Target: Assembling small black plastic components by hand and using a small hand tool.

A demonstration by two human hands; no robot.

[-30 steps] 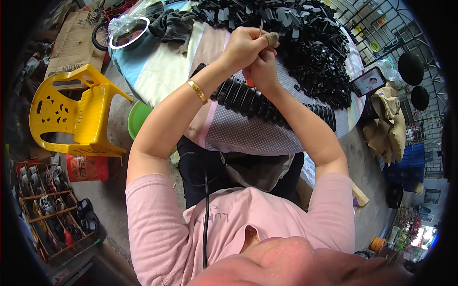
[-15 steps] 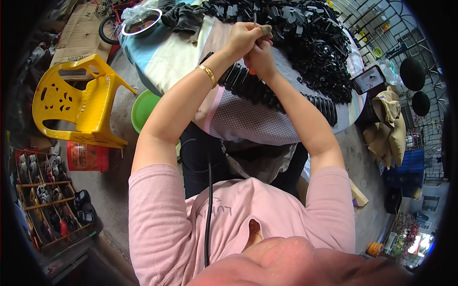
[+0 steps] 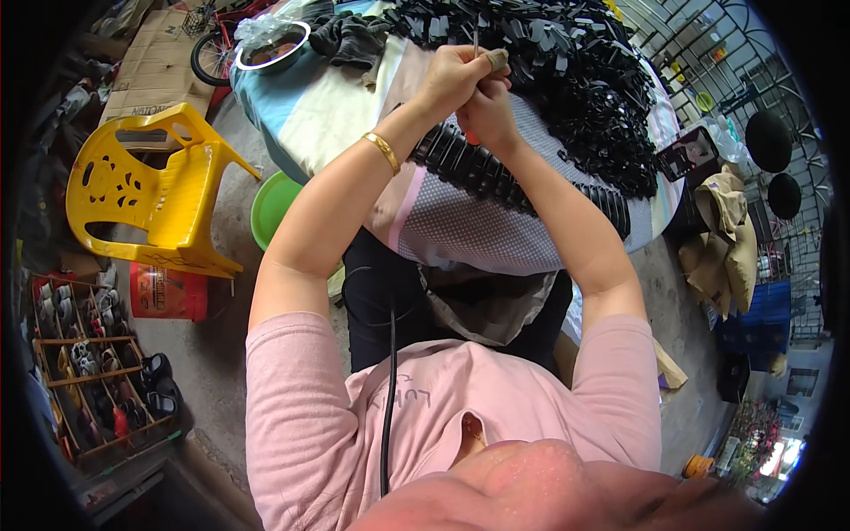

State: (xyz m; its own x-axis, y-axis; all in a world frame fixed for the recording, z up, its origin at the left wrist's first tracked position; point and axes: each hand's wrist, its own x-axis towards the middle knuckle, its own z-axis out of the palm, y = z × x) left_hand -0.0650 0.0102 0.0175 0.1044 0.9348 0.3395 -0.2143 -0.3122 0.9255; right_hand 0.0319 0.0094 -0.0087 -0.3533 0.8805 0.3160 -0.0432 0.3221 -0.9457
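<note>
We see a thin metal shaft (image 3: 475, 37) standing up out of the left hand (image 3: 452, 78), over the table (image 3: 469, 246), with the pile of black pieces (image 3: 575, 97) beyond it. The left hand is curled closed around the shaft, its thumb wearing a dull wrap (image 3: 498, 60). The right hand (image 3: 490, 108) is bunched against it from below, and an orange part (image 3: 473, 138) shows beneath; whether shaft and orange part form one tool, or what else the fingers pinch, we cannot tell. Nearer the body, a row of black pieces (image 3: 482, 175) lies on the patterned cloth and passes under the right forearm. For writing, we find dark upside-down lettering on the pink shirt (image 3: 292, 380), print on the cardboard (image 3: 168, 66) at far left, and dark print on the red bucket (image 3: 168, 292) below the yellow chair (image 3: 173, 203). Against half a second ago, our view shifts slightly, the hands stay pressed together, and the screen of the phone (image 3: 689, 155) turns darker.
</note>
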